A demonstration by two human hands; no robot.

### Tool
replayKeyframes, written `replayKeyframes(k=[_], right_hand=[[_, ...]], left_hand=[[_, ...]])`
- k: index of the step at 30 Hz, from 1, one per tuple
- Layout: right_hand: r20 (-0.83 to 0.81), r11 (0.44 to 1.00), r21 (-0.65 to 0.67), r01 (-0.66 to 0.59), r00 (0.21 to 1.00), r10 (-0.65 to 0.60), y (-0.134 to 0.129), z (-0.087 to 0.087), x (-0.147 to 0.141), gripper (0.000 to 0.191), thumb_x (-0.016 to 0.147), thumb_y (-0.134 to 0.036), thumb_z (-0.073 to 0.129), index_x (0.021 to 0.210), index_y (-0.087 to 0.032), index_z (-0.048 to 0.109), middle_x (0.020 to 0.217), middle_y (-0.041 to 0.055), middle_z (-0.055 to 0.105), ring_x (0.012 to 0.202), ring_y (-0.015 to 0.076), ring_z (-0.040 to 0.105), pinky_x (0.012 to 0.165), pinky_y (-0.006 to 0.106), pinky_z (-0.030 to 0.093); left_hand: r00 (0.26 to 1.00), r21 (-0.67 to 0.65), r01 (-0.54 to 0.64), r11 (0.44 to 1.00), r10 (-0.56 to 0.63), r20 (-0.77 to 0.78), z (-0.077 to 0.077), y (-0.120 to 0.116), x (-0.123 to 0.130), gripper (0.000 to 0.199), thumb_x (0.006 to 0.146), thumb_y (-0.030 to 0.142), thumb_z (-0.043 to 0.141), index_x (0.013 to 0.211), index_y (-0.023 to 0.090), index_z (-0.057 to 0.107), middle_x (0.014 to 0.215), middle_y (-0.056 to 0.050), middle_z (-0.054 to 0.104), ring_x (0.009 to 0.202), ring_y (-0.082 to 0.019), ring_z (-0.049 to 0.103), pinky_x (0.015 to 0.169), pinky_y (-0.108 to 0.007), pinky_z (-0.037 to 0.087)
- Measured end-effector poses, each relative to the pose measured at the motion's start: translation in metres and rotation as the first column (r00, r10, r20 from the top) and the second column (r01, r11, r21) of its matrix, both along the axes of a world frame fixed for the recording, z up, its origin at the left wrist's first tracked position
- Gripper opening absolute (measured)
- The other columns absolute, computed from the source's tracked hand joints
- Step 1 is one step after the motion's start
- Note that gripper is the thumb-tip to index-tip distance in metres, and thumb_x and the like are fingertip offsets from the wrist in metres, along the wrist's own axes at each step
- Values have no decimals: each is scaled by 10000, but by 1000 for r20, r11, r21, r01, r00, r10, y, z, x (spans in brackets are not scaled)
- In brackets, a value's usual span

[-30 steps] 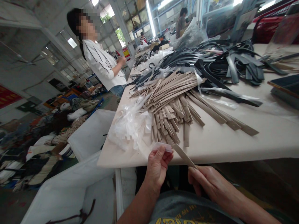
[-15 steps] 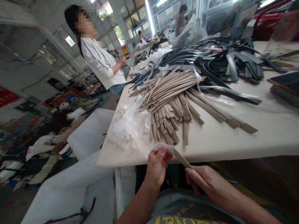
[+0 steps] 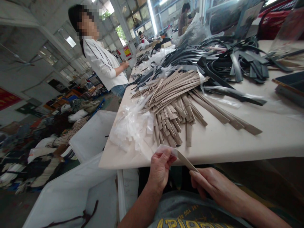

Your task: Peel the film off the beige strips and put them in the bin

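Note:
My left hand [image 3: 161, 166] pinches a small whitish translucent plastic sleeve [image 3: 167, 150] at the near table edge. A taupe flat strip [image 3: 186, 162] runs out of the sleeve towards the right. Its other end is held by my right hand [image 3: 207, 182], fingers closed around it. Just beyond my hands lies a thick pile of similar taupe strips [image 3: 175, 91], their ends fanned towards me. Left of that pile sits a heap of clear plastic sleeves [image 3: 130, 125].
Dark straps [image 3: 247, 63] are heaped at the back of the table [image 3: 273, 139]. A dark tray [image 3: 291, 85] stands at the right. White bins [image 3: 64, 190] are on the left below the table. A person [image 3: 102, 63] in a white jacket stands beyond them.
Both hands keep their hold on the sleeve and strip. My right hand has shifted very slightly to the right. The person in the white jacket has moved a little.

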State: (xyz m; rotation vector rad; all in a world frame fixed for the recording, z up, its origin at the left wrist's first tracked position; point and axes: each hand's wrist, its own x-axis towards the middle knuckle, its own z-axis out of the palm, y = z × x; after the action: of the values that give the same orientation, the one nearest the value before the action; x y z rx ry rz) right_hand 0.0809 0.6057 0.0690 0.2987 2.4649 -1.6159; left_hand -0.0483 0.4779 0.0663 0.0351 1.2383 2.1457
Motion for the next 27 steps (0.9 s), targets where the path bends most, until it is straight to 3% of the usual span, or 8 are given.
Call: replayKeyframes(k=[7, 12, 27], right_hand=[[-27, 999, -51, 8, 1000, -10, 3, -4, 9, 614, 968, -615, 226, 684, -204, 584, 587, 19, 639, 567, 175, 562, 577, 268, 405], [-47, 994, -98, 38, 998, -43, 2, -4, 15, 611, 973, -609, 232, 679, -202, 579, 586, 9, 621, 574, 166, 547, 583, 263, 394], [22, 999, -43, -24, 999, 25, -1, 0, 8, 629, 966, -602, 210, 669, -194, 583, 595, 36, 648, 581, 186, 571, 599, 280, 404]], left_hand=[[996, 21, 5, 1000, -7, 84, 3, -2, -1, 295, 592, 327, 868, 708, 141, 672, 686, -2, 703, 651, -115, 652, 666, -234, 540], [996, 37, -9, 999, 6, 89, -1, -2, -3, 292, 604, 328, 863, 711, 134, 673, 668, -2, 702, 627, -108, 658, 666, -224, 548], [999, 12, 5, 1000, -5, 42, 0, -1, 0, 233, 629, 303, 849, 714, 149, 697, 706, -5, 718, 662, -110, 654, 648, -221, 540]])
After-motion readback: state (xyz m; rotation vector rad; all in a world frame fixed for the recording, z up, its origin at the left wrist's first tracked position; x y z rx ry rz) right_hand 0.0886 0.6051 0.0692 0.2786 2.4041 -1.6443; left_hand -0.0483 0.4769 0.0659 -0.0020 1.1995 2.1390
